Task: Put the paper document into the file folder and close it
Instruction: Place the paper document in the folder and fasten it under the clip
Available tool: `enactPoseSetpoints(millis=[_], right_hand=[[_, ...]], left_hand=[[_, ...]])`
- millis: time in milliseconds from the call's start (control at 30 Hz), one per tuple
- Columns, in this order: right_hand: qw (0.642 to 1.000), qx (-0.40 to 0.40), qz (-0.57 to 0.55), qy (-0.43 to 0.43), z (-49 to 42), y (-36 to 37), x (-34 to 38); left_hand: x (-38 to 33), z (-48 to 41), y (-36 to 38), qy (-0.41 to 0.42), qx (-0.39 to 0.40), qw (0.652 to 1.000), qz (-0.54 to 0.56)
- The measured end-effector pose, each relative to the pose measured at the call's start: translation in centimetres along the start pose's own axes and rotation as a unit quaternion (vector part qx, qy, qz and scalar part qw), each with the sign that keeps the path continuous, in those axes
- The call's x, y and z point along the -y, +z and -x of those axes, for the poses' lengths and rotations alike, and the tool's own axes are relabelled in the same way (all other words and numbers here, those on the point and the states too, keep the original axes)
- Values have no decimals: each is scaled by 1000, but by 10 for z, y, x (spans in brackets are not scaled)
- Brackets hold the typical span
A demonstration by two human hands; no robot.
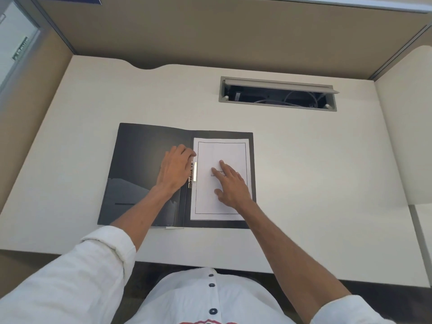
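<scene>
A black file folder lies open and flat on the desk, its left cover bearing a pocket. A white paper document with a thin printed border rests on the folder's right half. Along the spine sits a metal clip, its bar lying on the paper's left edge. My left hand rests on the spine with its fingers curled at the clip's upper end. My right hand lies flat on the middle of the paper, fingers spread, pressing it down.
The cream desk is ringed by tan partition walls. An open cable hatch with wires inside is set into the desk behind the folder. The desk's front edge runs close to my body.
</scene>
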State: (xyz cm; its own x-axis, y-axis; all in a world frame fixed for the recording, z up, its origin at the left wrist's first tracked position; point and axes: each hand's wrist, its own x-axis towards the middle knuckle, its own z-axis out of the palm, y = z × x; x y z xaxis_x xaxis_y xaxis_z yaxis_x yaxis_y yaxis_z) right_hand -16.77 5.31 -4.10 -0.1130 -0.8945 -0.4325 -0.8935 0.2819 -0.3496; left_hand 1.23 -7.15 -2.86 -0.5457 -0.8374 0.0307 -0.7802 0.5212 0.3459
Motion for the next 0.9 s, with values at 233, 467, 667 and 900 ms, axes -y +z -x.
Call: enactPoseSetpoints(millis=[233, 467, 667, 900], right_hand=[[1000, 3, -10, -5, 1, 0, -2], [1000, 8, -5, -14, 2, 0, -5], [1000, 11, -13, -12, 4, 0, -3], [1000, 14, -17, -11, 4, 0, -4]], left_hand=[[4, 50, 14, -23, -11, 996, 81], [4, 63, 16, -102, -8, 985, 139], [9, 60, 19, -168, 101, 970, 140], [15, 50, 21, -164, 209, 963, 31]])
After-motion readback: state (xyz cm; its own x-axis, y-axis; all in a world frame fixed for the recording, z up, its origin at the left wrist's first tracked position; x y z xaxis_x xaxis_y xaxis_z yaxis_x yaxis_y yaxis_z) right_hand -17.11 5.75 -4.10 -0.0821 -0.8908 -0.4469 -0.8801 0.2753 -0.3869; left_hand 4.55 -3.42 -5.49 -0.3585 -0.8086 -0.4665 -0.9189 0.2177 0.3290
